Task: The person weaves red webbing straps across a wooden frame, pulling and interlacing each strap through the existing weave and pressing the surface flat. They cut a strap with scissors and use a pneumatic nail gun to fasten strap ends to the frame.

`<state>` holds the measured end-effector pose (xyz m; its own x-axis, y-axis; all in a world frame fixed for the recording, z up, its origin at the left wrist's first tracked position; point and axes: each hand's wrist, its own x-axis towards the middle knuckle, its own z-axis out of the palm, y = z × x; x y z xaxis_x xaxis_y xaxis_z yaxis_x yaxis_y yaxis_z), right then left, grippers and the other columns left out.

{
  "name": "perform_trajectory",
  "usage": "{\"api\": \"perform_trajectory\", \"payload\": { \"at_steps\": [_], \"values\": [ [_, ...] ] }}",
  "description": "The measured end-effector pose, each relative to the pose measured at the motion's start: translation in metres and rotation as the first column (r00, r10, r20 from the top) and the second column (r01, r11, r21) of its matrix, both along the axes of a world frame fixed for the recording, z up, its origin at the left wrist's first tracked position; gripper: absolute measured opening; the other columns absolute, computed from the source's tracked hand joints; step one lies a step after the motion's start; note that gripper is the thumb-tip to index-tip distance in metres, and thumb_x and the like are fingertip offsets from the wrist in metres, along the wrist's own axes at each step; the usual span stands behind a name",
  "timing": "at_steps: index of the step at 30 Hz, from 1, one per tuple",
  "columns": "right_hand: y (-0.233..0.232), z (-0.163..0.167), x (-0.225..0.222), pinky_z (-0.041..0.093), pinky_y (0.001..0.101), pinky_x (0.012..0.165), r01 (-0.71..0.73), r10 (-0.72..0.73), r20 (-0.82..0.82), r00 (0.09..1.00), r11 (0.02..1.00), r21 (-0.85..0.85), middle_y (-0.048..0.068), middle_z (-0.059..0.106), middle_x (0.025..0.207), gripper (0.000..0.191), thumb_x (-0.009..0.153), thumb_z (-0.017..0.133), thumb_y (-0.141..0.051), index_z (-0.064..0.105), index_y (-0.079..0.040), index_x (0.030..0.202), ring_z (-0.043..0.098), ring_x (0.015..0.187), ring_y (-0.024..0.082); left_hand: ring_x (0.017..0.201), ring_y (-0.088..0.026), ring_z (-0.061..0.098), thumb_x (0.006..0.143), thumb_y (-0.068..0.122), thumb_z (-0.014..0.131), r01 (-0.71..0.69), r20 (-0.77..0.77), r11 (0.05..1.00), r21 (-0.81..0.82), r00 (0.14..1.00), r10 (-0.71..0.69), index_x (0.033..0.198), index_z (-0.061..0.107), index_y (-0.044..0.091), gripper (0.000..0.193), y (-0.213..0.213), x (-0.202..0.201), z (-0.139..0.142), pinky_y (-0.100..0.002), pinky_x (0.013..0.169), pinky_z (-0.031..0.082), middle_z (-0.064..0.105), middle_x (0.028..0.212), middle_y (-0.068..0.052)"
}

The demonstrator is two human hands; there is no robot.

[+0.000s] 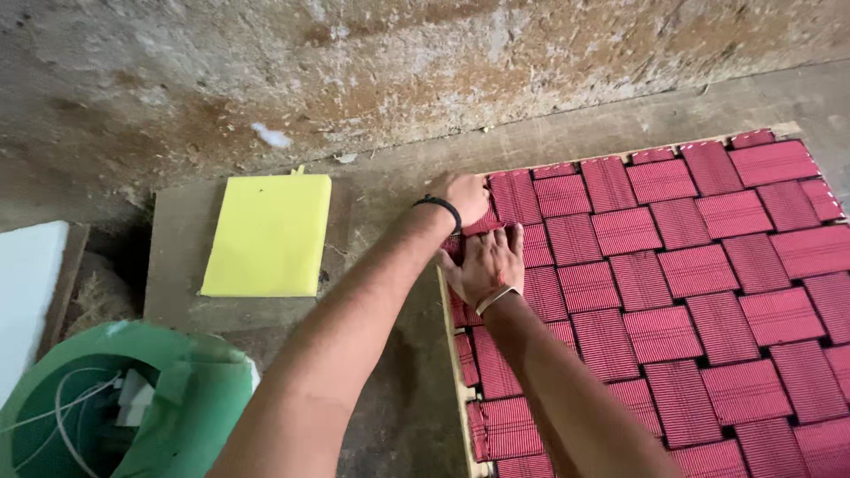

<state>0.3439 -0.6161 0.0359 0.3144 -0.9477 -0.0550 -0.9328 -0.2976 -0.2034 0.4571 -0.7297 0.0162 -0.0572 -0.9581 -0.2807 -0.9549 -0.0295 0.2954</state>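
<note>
A wooden board [453, 329] lies on the floor, covered with a grid of square red ribbed bundles [699, 270] set in alternating directions. My left hand [465, 196], a black band on its wrist, rests with curled fingers on the bundles at the board's far left corner. My right hand [487, 264], with a light band on its wrist, lies flat with fingers spread on the red bundles just below it, near the left edge. Whether either hand grips a bundle is hidden.
A yellow rectangular pad [268, 235] lies on the concrete floor to the left. A green bucket [186, 398] with white cord and scraps inside stands at the lower left. A white sheet [27, 283] is at the far left. A rough stained wall [354, 62] runs behind.
</note>
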Motion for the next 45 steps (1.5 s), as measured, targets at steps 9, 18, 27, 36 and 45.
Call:
{"api": "perform_trajectory", "payload": {
  "at_steps": [9, 18, 27, 36, 45],
  "values": [
    [-0.018, 0.017, -0.001, -0.001, 0.0535, 0.127, -0.052, 0.071, -0.094, 0.993, 0.979, 0.196, 0.018, 0.062, 0.138, 0.088, 0.085, 0.041, -0.081, 0.07, -0.008, 0.124, 0.049, 0.139, 0.029, 0.124, -0.033, 0.062, 0.097, 0.041, 0.055, 0.023, -0.068, 0.996, 0.085, 0.998, -0.017, 0.134, 0.065, 0.018, 0.045, -0.019, 0.003, -0.005, -0.047, 0.106, 0.049, 0.065, 0.136, -0.013],
    [-0.029, -0.007, 0.009, -0.011, 0.0603, 0.12, -0.031, 0.031, 0.021, 0.999, 0.999, 0.035, 0.017, 0.066, 0.131, 0.079, 0.09, 0.03, -0.069, 0.062, -0.012, 0.136, 0.054, 0.129, 0.032, 0.113, -0.032, 0.07, 0.095, 0.023, 0.058, -0.023, 0.099, 0.998, -0.052, 0.995, 0.028, 0.123, 0.073, 0.016, 0.032, 0.025, -0.013, 0.02, -0.045, 0.095, 0.056, 0.072, 0.124, -0.014],
    [-0.027, -0.008, 0.005, -0.008, 0.058, 0.125, -0.072, 0.073, -0.007, 0.997, 0.993, 0.097, 0.017, 0.069, 0.126, 0.075, 0.085, 0.045, -0.068, 0.068, -0.01, 0.126, 0.056, 0.131, 0.029, 0.105, -0.034, 0.076, 0.095, 0.015, 0.05, -0.172, -0.097, 0.959, 0.224, 0.975, 0.198, 0.135, 0.059, 0.017, 0.041, 0.022, -0.009, 0.036, -0.045, 0.093, 0.06, 0.074, 0.121, -0.019],
    [-0.026, -0.041, -0.011, 0.021, 0.0501, 0.126, -0.106, 0.17, 0.323, 0.931, 0.973, -0.205, 0.015, 0.076, 0.101, 0.058, 0.073, 0.067, -0.053, 0.073, -0.007, 0.107, 0.072, 0.103, 0.028, 0.093, -0.035, 0.072, 0.093, 0.021, 0.056, -0.423, -0.363, 0.867, -0.263, 0.876, 0.318, 0.124, 0.064, 0.018, 0.032, 0.048, -0.002, -0.042, -0.054, 0.08, 0.055, 0.077, 0.1, -0.01],
    [-0.036, -0.051, -0.022, 0.056, 0.0402, 0.073, 0.413, -0.101, 0.933, 0.346, 0.909, -0.054, 0.01, 0.071, 0.099, 0.016, 0.088, 0.071, -0.019, 0.075, -0.009, 0.099, 0.069, 0.082, 0.027, 0.081, -0.035, 0.073, 0.091, 0.023, 0.06, -0.296, -0.176, 0.836, -0.462, 0.955, 0.24, 0.109, 0.076, 0.034, 0.026, 0.031, 0.006, -0.028, -0.049, 0.073, 0.058, 0.075, 0.089, -0.014]
  ]
}}
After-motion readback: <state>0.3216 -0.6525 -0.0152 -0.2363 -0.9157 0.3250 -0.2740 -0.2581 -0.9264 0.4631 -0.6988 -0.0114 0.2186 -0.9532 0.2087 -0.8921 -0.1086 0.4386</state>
